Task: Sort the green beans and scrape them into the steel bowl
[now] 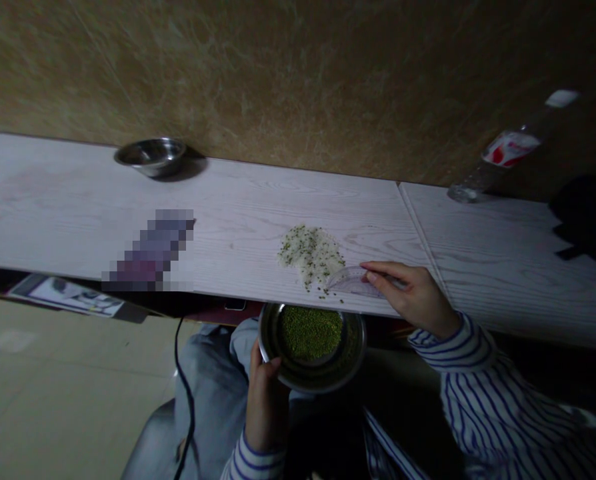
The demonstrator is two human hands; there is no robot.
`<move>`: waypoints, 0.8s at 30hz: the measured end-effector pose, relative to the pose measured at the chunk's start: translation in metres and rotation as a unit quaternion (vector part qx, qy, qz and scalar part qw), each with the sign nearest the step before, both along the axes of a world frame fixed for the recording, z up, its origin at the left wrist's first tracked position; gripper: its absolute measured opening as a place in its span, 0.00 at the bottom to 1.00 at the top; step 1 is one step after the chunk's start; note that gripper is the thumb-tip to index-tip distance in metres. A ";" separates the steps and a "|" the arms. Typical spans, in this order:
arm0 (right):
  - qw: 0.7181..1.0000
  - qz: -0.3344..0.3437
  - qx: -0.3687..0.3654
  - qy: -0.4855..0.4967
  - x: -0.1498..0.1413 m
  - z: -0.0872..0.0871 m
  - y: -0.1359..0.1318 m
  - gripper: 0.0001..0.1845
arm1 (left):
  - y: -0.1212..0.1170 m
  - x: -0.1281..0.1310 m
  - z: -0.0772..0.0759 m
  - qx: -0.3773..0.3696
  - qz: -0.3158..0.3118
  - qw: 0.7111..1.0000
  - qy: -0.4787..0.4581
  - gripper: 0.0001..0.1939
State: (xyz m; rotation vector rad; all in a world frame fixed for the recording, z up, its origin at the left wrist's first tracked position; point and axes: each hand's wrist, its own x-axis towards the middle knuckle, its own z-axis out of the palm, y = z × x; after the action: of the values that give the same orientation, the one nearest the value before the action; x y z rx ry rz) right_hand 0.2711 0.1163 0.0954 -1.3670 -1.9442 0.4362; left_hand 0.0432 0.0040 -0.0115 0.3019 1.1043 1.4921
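Observation:
My left hand (pixel 268 400) grips the left rim of a steel bowl (pixel 351 370), held just below the table's front edge. Green mung beans (pixel 312 332) cover the bowl's floor. In my right hand (pixel 418 293), pinched between thumb and fingers, is a clear plastic protractor (pixel 351 280), lying low over the tabletop. Its left end reaches the lower right side of a pile of white rice grains mixed with green beans (pixel 312 253). A few loose beans lie between the pile and the table edge, above the bowl.
Another steel bowl (pixel 151 157) stands by the wall at the left. A blurred-out flat object (pixel 153 252) lies on the white table (pixel 243 200). A clear bottle (pixel 503 153) stands back right, near a black item (pixel 585 220). A black cable (pixel 178 373) hangs in front.

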 end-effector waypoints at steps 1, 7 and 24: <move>1.000 0.002 0.002 -0.004 0.000 0.001 0.000 0.13 | 0.000 0.000 0.001 -0.011 -0.007 1.000 -0.018 0.30; 1.000 0.006 0.004 -0.007 0.002 0.003 -0.003 0.13 | 0.000 -0.001 0.000 -0.025 -0.012 0.999 -0.029 0.30; 1.000 0.007 -0.014 0.001 0.000 -0.002 0.002 0.13 | 0.000 0.001 0.006 -0.016 -0.012 0.998 -0.066 0.29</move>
State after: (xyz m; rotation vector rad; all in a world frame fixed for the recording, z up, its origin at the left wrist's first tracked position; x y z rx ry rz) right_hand 0.2708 0.1182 0.0937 -1.3713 -1.9534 0.4720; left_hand 0.0438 0.0036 -0.0057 0.1910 1.0139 1.4502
